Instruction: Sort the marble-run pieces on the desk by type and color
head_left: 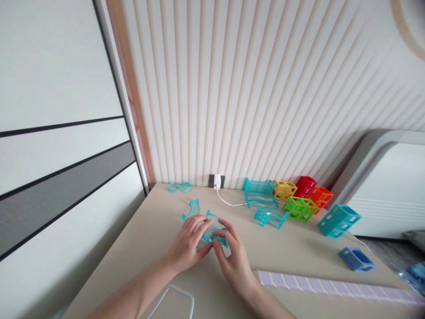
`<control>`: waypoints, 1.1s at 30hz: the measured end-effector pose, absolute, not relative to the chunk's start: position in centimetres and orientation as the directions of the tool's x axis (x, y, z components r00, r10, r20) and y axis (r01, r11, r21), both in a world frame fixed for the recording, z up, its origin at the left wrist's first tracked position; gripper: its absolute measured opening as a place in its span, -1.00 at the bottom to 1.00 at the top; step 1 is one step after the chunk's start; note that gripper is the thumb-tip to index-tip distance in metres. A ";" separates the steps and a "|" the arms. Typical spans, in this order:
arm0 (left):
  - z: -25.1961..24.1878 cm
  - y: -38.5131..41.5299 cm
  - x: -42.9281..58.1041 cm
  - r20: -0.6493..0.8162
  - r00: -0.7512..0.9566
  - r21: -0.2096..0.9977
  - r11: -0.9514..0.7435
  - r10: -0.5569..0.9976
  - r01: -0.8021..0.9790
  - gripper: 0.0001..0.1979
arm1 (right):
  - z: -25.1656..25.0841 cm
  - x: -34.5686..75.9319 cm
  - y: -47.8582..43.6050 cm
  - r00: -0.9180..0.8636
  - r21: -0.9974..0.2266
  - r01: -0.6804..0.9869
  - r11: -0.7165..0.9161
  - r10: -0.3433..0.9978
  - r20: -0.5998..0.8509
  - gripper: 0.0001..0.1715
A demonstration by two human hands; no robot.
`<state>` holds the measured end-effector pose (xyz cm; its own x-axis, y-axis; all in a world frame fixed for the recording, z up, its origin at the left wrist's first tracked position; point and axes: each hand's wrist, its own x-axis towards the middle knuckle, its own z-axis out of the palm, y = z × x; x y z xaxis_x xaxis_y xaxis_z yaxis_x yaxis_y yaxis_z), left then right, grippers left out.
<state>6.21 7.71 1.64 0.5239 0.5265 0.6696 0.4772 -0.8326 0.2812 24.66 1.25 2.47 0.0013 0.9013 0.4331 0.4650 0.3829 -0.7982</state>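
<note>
Both hands meet over translucent teal plastic pieces (210,230) near the middle of the beige table (146,235). My left hand (189,243) curls round the left side of these pieces, thumb and fingers bent against them. From the right, my right hand (233,254) pinches a small teal piece (222,239) between thumb and fingers. The two thumb tips nearly touch. Fingers hide part of the pieces, so how they join cannot be made out. A curved teal track piece (192,208) lies just beyond my left hand.
More teal track pieces (259,189) stand by the wall, with another (270,217) in front. Yellow, red, orange, green (300,208), teal (339,220) and blue (357,259) frames sit at right. A white cable (232,204) runs from a plug; a lilac strip (332,286) lies near the front.
</note>
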 end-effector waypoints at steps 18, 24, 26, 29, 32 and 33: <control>0.6 8.5 6.4 0.535 0.439 0.553 -0.692 0.722 0.464 -0.66 | 3.8 29.0 4.4 0.066 -0.921 0.324 0.216 0.966 0.249 -0.62; 0.9 8.0 7.0 0.484 0.472 0.490 -0.675 0.737 0.552 -0.67 | 4.9 30.3 4.4 -0.169 -0.657 0.701 0.279 0.959 0.227 -0.63; 1.0 7.9 7.1 0.458 0.490 0.467 -0.670 0.742 0.578 -0.67 | 5.2 30.5 4.2 -0.232 -0.586 0.749 0.310 0.951 0.206 -0.64; 1.2 7.8 7.2 0.418 0.514 0.452 -0.662 0.749 0.598 -0.68 | 5.1 30.7 3.9 -0.271 -0.526 0.781 0.336 0.942 0.198 -0.65; 1.2 7.7 7.2 0.393 0.532 0.456 -0.661 0.750 0.595 -0.68 | 4.7 31.0 3.6 -0.276 -0.510 0.788 0.345 0.938 0.210 -0.66; 1.2 7.7 7.2 0.387 0.538 0.458 -0.662 0.749 0.593 -0.66 | 4.7 31.0 3.4 -0.279 -0.502 0.792 0.348 0.937 0.211 -0.66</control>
